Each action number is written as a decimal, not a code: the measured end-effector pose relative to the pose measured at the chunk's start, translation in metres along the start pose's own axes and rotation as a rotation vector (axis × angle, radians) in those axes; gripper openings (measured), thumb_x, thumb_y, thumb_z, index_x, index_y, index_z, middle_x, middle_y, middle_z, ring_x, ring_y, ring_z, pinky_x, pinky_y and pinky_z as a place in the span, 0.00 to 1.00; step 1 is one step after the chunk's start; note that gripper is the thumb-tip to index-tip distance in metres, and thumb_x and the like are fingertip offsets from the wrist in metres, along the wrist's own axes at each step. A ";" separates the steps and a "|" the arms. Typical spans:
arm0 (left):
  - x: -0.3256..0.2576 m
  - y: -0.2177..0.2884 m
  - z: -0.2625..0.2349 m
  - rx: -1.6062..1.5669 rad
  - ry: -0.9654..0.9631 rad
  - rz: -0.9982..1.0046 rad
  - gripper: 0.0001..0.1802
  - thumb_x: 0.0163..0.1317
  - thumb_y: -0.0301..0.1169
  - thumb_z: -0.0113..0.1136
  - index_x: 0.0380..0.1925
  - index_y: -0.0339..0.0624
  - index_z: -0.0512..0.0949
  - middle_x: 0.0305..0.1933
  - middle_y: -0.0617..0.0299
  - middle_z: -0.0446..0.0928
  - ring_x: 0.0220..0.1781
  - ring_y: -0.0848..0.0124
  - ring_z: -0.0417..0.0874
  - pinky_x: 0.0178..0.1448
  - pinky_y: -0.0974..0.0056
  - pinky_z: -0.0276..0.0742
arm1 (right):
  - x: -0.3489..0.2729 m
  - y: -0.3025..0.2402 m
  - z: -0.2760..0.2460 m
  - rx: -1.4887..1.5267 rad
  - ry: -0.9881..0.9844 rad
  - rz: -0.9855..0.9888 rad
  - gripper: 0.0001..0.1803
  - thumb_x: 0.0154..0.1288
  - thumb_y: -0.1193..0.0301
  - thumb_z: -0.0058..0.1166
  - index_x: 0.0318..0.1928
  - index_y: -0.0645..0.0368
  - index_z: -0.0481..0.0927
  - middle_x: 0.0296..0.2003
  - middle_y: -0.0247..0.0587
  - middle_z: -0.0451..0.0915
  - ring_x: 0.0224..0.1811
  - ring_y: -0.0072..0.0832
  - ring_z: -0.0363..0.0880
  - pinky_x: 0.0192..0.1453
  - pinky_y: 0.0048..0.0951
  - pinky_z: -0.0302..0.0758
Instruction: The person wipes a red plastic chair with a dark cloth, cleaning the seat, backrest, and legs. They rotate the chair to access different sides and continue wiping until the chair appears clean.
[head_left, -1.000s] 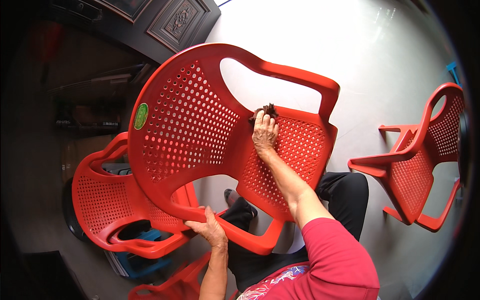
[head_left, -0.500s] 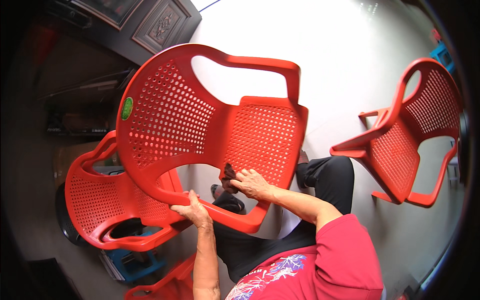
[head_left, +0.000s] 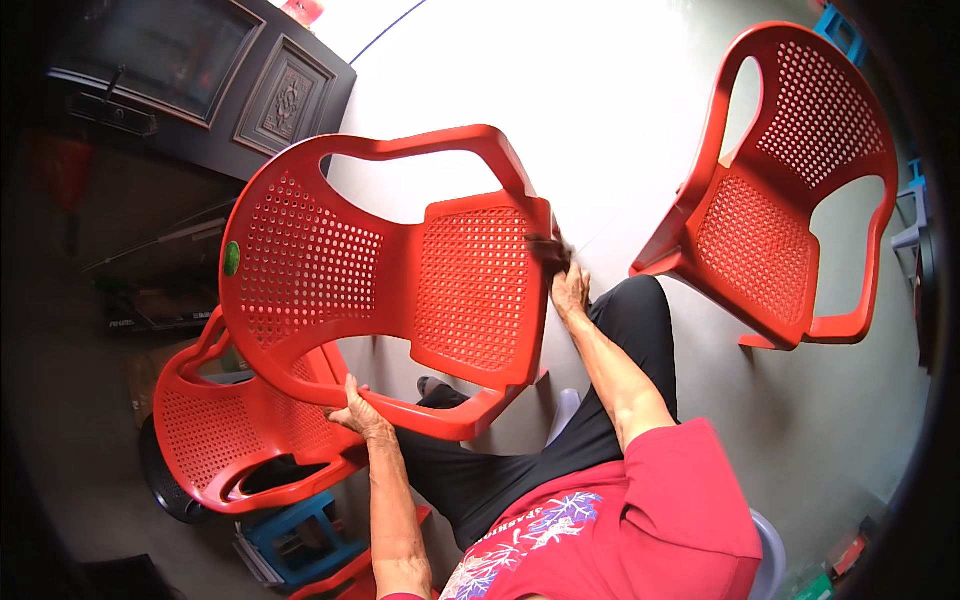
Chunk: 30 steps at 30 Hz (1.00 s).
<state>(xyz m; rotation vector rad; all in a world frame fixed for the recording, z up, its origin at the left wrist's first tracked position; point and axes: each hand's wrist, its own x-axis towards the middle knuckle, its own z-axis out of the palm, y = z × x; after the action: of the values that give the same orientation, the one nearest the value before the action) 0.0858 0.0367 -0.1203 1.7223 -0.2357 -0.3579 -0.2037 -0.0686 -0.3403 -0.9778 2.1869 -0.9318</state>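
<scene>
A red plastic armchair (head_left: 396, 275) with a perforated back and seat is tilted in front of me, with a green oval sticker (head_left: 232, 258) on its top rail. My left hand (head_left: 362, 414) is closed around its near armrest. Over at the seat's front edge, my right hand (head_left: 570, 291) presses a dark brown cloth (head_left: 546, 250) against the rim. The fingers of that hand are partly hidden and slightly blurred.
Another red armchair (head_left: 765, 225) stands to the right. A third red chair (head_left: 205, 435) is at the left, by a blue stool (head_left: 300, 545). A dark carved cabinet door (head_left: 285, 95) fills the upper left. Part of a further red chair (head_left: 365, 580) shows below.
My right hand has moved with the cloth from the seat's near side to its front edge. The held chair sits slightly further left, while my left hand keeps its grip on the armrest.
</scene>
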 end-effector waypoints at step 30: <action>-0.140 -0.029 -0.027 -0.266 -0.381 -0.312 0.31 0.50 0.16 0.63 0.51 0.43 0.59 0.47 0.48 0.75 0.46 0.62 0.80 0.57 0.57 0.76 | 0.133 -0.275 -0.059 -0.458 -0.358 -0.671 0.16 0.50 0.67 0.54 0.42 0.44 0.82 0.37 0.46 0.83 0.42 0.42 0.82 0.44 0.42 0.79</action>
<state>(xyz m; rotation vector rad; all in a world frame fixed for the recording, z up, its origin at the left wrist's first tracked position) -0.0359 0.1157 -0.1299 1.4171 -0.1833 -0.9101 -0.2125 -0.2874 -0.1197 -2.0021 1.8066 -0.4513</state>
